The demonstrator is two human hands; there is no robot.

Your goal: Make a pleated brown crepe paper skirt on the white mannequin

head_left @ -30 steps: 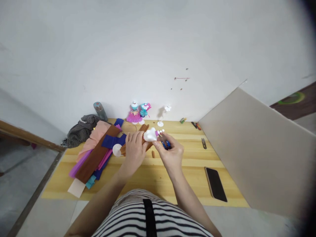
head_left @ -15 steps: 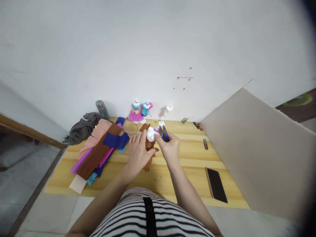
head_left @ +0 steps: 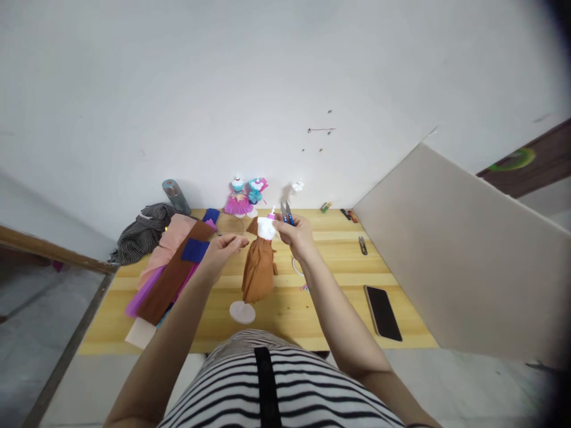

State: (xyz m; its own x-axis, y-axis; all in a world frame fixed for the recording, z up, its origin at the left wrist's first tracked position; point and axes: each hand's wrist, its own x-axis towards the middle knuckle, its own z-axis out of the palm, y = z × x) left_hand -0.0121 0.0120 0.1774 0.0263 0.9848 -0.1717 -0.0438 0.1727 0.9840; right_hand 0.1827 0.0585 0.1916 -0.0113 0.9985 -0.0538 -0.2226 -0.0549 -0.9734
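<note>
A miniature dress form [head_left: 266,228] with a white torso and pink trim wears a long brown crepe-paper skirt [head_left: 259,272]. It leans away from me, its round white base [head_left: 242,312] towards my body. My right hand [head_left: 298,238] is closed, pinching the torso's right side while also holding blue-handled thread snips [head_left: 288,215], blades pointing up. Left of the torso, my left hand [head_left: 222,251] has its fingers pressed together beside a brown flap. Whether anything small is between them I cannot make out.
Crepe-paper strips [head_left: 165,282] in several colours lie at the left, near a striped cloth [head_left: 145,235] and a flask [head_left: 175,196]. Two dressed forms [head_left: 238,201] stand by the wall. At the right are other snips [head_left: 363,245], a phone [head_left: 382,313] and an upright board [head_left: 464,255].
The dress form has tilted from pointing at me to showing its torso and full skirt. My left hand has left it and moved left. My right hand still holds the snips.
</note>
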